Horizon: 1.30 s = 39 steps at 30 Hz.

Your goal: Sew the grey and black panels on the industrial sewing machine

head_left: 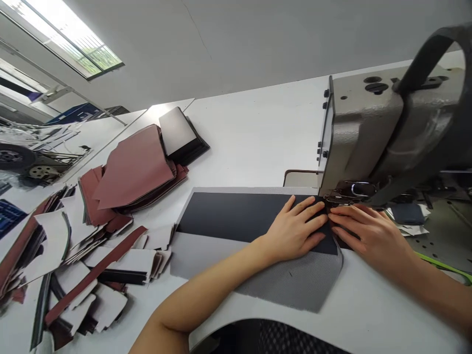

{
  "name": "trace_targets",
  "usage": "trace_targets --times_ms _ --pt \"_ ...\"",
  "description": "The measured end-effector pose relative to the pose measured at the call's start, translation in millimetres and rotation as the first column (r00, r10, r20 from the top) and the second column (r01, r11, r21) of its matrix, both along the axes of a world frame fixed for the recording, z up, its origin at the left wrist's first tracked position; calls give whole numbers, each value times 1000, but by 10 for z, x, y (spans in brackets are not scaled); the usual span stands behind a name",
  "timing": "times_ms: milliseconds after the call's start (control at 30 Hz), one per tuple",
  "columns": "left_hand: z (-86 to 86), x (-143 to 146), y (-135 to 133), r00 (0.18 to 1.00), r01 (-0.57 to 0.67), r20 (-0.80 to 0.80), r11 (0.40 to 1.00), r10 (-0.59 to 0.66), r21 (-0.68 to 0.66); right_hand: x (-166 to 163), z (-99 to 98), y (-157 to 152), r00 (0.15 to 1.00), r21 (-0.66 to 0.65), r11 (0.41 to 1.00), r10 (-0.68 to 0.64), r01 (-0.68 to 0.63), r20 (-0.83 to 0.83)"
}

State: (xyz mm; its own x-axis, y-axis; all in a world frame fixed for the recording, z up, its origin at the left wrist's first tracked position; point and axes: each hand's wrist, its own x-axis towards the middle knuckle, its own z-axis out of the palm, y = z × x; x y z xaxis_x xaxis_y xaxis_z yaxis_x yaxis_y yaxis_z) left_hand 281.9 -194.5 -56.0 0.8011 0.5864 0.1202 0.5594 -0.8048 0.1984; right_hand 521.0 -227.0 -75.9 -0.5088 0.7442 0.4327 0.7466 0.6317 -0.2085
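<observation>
On my feed from the head camera, the person's left hand (295, 231) lies flat on a dark navy rectangular fabric panel (236, 216), its fingers spread and pressing down; nothing is pinched; the right hand (372, 237) rests flat just beside it, its fingers (342, 219) spread and close to the panel's edge, also pressing rather than gripping; the panel lies on a grey mesh fabric sheet (291, 278), and its far end reaches under the chrome presser foot (348, 192) of a grey cast-metal sewing machine head (368, 132); all of this sits on a white work table (258, 137); to the left I see a heap of maroon cut leather-like pieces (132, 167), white-backed maroon strips (92, 265) scattered nearer the person, and a stack of dark rectangular panels (177, 132) beyond the heap; a small dark navy pad (407, 214) lies behind the right hand.
</observation>
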Motion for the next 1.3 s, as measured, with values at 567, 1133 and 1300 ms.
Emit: trace_targets --times_ms 567,1133,1300 --pt "-27 -90 -231 977 11 212 998 1 -60 57 79 -120 972 -256 966 -25 -37 -235" --pt "-77 -63 189 987 95 135 994 -86 -60 88 -39 -13 992 -108 994 16 -29 -124" --pt "-15 -24 278 989 81 129 996 -77 -27 125 -52 13 992 -154 985 56 -73 -111"
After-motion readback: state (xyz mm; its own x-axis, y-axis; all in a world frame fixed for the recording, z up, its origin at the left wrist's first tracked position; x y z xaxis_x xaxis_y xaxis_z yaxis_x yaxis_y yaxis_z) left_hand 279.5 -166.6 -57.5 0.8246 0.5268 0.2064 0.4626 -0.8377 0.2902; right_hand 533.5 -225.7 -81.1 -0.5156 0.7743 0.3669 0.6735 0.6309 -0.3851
